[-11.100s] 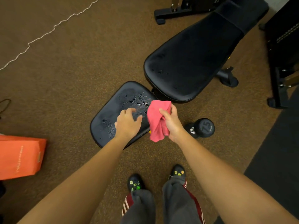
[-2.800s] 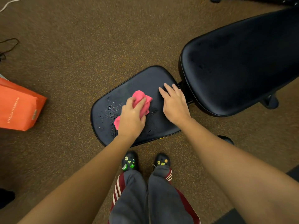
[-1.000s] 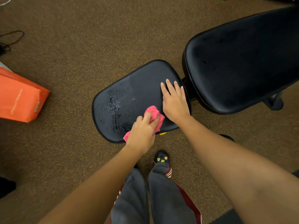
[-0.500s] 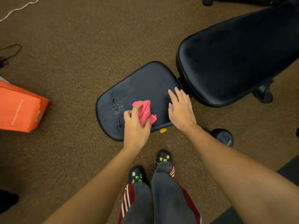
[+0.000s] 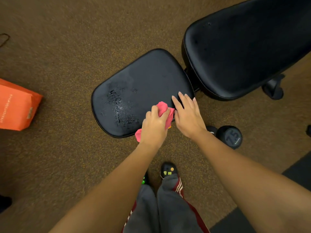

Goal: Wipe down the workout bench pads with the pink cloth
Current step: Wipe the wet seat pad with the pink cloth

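Your left hand has the pink cloth bunched in a closed fist, pressed onto the near right corner of the seat pad. A tail of cloth hangs past the pad's near edge below your wrist. Balling it up this way likely gives you a firm wad to push with, rather than a loose sheet that skids.

Your right hand holds nothing; it lies flat, fingers spread, on the right end of the seat pad, just beside the cloth. That looks like a brace, steadying you and the pad while the other hand scrubs.

The seat pad's long axis runs from near left to far right, its narrower end pointing at the back pad, which continues along much the same line toward the far right. A patch of wet droplets sits left of the cloth, toward the wider end, so that part appears still unwiped. The back pad shows a few specks and seems not yet done.

A dumbbell lies on the carpet just right of your right wrist, and an orange bag sits well to the left.
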Demonstrator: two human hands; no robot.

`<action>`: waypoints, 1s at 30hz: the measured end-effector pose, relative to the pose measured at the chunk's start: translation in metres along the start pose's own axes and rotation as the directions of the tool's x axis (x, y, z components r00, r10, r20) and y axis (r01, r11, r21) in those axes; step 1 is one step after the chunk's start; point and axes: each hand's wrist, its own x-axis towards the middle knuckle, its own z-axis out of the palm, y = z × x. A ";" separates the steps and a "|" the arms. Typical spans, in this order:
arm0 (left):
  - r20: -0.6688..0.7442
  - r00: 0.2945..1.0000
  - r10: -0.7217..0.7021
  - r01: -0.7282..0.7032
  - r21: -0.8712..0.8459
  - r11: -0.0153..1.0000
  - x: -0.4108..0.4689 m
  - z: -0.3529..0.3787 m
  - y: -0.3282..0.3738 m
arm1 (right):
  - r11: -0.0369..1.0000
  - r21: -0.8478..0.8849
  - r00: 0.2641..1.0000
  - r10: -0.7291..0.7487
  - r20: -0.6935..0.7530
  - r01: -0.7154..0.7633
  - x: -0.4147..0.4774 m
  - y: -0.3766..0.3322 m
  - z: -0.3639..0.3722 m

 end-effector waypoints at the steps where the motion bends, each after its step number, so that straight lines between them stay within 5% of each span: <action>1: -0.015 1.000 -0.001 0.001 0.001 1.000 0.000 0.002 -0.002 | 1.000 0.001 1.000 0.000 -0.006 0.000 0.000 0.000 0.001; 11: -0.127 0.969 -0.214 0.204 -0.083 0.975 -0.015 -0.004 -0.023 | 0.999 -0.026 0.998 0.022 -0.062 -0.023 -0.002 -0.003 0.009; 19: -0.058 0.998 -0.024 0.020 -0.075 0.997 -0.015 0.015 -0.005 | 0.995 0.002 0.992 0.100 -0.081 -0.100 -0.001 -0.012 0.017; 30: -0.149 0.957 -0.247 0.230 -0.121 0.965 -0.023 -0.008 -0.039 | 0.993 0.026 0.990 0.121 -0.073 -0.119 -0.001 -0.015 0.018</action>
